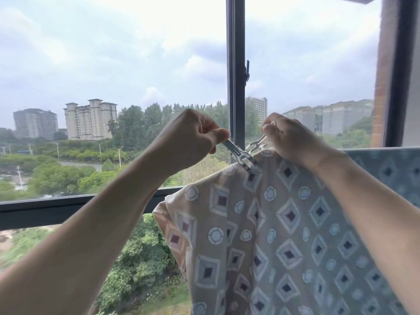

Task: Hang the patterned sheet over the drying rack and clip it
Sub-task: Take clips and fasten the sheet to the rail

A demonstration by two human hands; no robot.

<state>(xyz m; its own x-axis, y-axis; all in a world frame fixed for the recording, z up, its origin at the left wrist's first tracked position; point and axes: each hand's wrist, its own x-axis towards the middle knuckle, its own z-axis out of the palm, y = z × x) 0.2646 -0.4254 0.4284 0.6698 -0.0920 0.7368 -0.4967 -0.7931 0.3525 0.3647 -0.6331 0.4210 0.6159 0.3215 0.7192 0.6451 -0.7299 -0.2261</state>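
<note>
Now, I log left hand point(193, 137) pinching a metal clip point(241, 156) biting the patterned sheet point(272, 223) top edge; right hand point(288, 137) curled around a second clip point(256, 143), resting on the sheet.

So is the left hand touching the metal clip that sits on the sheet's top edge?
Touching. The head view shows the left hand pinching the tail of the metal clip between thumb and curled fingers, while the clip's other end sits on the patterned sheet.
</note>
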